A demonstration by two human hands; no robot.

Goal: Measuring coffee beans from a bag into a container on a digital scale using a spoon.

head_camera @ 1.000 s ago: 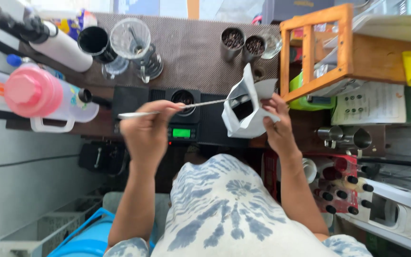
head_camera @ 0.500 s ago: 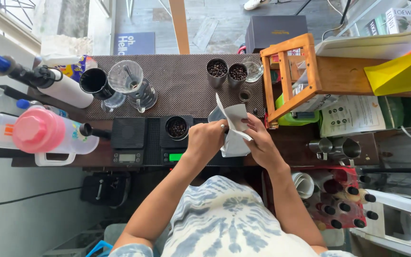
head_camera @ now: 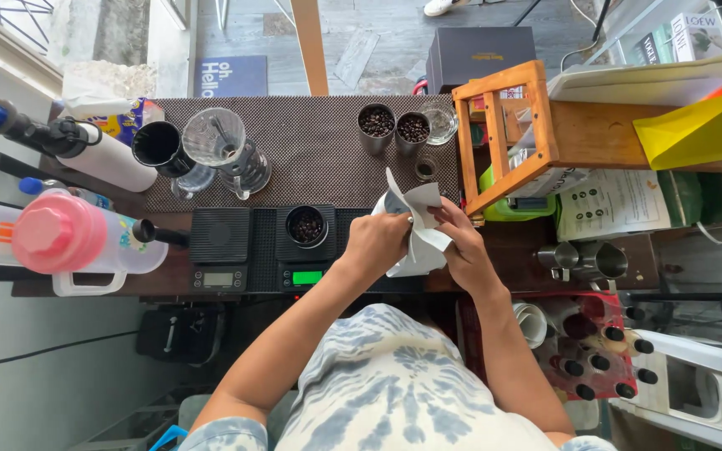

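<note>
Both hands are on the white bag (head_camera: 415, 230): left hand (head_camera: 375, 242) pinches its near edge, right hand (head_camera: 460, 242) grips the other side, fingers closed on the paper, so the bag's lower part is hidden. It hangs just right of the scale (head_camera: 305, 266) with the green display. Left of that scale sits a second scale (head_camera: 219, 242); further left, a pink-lidded jug (head_camera: 68, 242), partly cut off. On the scale, a cup of beans (head_camera: 306, 225). Behind it, two bean cups (head_camera: 394, 125); contents of the tiny jar (head_camera: 425, 169) beside them, unclear.
</note>
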